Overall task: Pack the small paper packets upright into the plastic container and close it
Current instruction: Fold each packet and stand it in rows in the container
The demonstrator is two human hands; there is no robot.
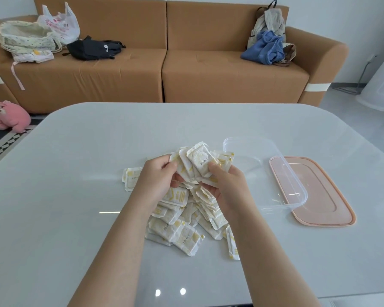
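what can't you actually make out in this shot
Head view only:
- Print on the paper packets: too small to read.
- Packets under the left hand and right hand: covered, so no count.
- Clear container: its near left corner sits behind the right hand.
- Pink lid: partly overlapped by the container.

Both hands, left (159, 178) and right (225, 183), gripped a fanned bunch of packets (197, 161) above a loose pile (186, 220) on the table (75, 173); the clear container (282, 173) stood beside its pink lid (326, 196).
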